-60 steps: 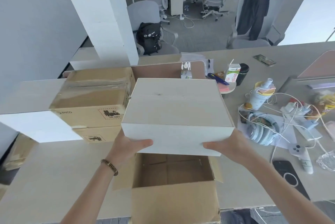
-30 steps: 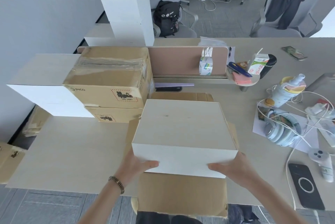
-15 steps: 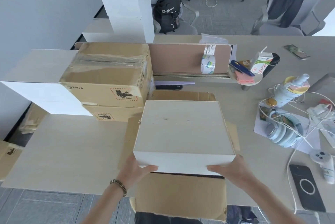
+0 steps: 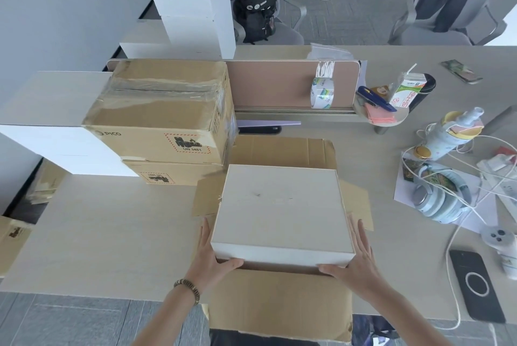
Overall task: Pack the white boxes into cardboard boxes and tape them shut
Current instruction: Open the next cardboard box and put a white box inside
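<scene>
The step in hand is packing: a white box is going down into an open cardboard box, which sits at the near edge of the surface with its flaps spread out. The white box fills the mouth of the open cardboard box and is only partly in, since its top sits above the rim. The left hand is flat against the left side of the white box, with long straight fingers and the thumb tucked under the front edge. The right hand does the same on the right side, so both hands are flat and spread and press the white box between them. I think the next move is to let the white box slide straight down, keep it level so it does not jam on the walls, and slip the fingers out before they get pinched. Then the flaps need folding over. Left of the open cardboard box and farther back stand two taped boxes, one on the other. Behind the open cardboard box, a roll of tape leans on a divider panel, ready for the sealing.
</scene>
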{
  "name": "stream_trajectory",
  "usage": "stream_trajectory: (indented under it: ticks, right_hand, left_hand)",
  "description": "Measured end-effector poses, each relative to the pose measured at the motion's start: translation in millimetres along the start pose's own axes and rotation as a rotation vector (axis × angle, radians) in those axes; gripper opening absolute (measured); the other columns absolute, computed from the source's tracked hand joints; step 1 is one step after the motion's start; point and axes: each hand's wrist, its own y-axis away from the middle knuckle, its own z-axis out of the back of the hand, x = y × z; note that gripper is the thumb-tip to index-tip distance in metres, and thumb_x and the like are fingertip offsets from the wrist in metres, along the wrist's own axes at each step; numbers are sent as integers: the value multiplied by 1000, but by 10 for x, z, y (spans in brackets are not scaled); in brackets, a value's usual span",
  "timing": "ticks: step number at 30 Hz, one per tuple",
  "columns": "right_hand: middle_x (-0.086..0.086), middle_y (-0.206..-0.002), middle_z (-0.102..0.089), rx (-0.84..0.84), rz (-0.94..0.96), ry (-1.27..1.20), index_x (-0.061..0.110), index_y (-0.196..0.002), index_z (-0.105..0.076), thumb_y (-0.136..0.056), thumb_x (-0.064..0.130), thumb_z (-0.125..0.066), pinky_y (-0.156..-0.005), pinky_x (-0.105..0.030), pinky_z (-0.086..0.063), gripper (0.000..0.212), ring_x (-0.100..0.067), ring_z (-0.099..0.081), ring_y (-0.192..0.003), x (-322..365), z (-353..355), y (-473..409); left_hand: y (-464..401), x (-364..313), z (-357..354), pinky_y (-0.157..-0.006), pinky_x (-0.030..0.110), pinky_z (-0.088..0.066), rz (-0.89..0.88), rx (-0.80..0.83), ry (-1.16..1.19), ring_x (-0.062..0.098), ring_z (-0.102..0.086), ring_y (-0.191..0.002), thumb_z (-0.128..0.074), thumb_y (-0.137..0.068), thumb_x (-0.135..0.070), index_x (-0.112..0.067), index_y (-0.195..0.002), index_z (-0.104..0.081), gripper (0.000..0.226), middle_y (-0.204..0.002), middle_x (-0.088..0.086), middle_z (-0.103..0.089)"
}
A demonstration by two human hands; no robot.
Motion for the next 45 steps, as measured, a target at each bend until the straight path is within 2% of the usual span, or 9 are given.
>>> stream_trajectory:
  ticks: [7,12,17,24,28,34,38,40,45]
  right_hand:
    - [28,-155,33,10,38,86,52,-142,34,-64,79,-54,-123,-39,10,121,1,32,-144,-72,-57,-4]
    - [22,-155,38,48,56,201,39,-146,35,-66,97,-27,-122,-46,13,118,-9,35,-145,-184,-85,-8]
    - [15,-154,43,59,92,251,36,-148,34,-63,100,-1,-122,-43,13,112,-11,35,-145,-190,-146,-38]
    - [23,-161,19,-29,37,78,34,-156,16,-74,93,-10,-124,-38,4,104,-5,18,-150,-235,-201,-96]
    - [9,-164,-17,-154,-90,-40,26,-158,-21,-87,73,-25,-122,-42,-16,86,-17,-14,-153,-246,-117,-241]
    - [-9,-151,-42,-224,-343,-281,21,-150,-37,-103,42,-45,-112,-40,-29,52,-27,-38,-140,-367,16,-497]
    - [-13,-133,-53,-165,-501,-512,22,-145,-38,-99,52,-43,-102,-48,-42,55,-34,-52,-119,-458,84,-628]
    - [-10,-121,-56,-149,-535,-605,20,-145,-36,-101,43,-47,-87,-45,-50,51,-31,-59,-103,-469,101,-678]
    - [2,-95,-63,-240,-578,-544,24,-138,-39,-95,41,-59,-77,-43,-54,50,-27,-69,-87,-472,145,-731]
  left_hand:
    - [-5,61,12,-120,41,-30,4,42,6,5,-16,-150,-78,-57,-62,-71,-126,-7,99,-160,-26,9]
    - [-22,77,-1,-123,44,-19,-21,64,-55,-8,13,-147,-76,-62,-69,-58,-149,3,118,-164,-20,9]
    - [-37,71,-25,-124,43,-12,-53,108,-138,0,22,-147,-71,-66,-74,-62,-146,11,115,-163,-13,20]
    - [-77,108,50,-124,42,-4,-67,118,-123,1,25,-147,-52,-74,-83,-56,-150,8,101,-164,-11,18]
    - [-190,93,236,-123,34,-2,33,-37,86,-3,11,-148,-40,-68,-92,-40,-156,-3,108,-164,-17,2]
    - [-573,150,418,-120,45,-23,273,-137,337,20,-31,-146,-49,-99,-52,-42,-155,-11,69,-154,-9,-33]
    - [-859,382,496,-83,42,-47,482,-201,398,28,-61,-99,-56,-89,-53,-21,-137,-50,58,-117,9,-64]
    - [-884,382,548,-65,34,-39,508,-228,477,20,-51,-73,-59,-91,-45,-14,-119,-61,42,-89,5,-60]
    - [-915,310,703,-66,32,-42,483,-320,576,20,-51,-74,-65,-94,-26,-11,-110,-65,23,-86,6,-58]
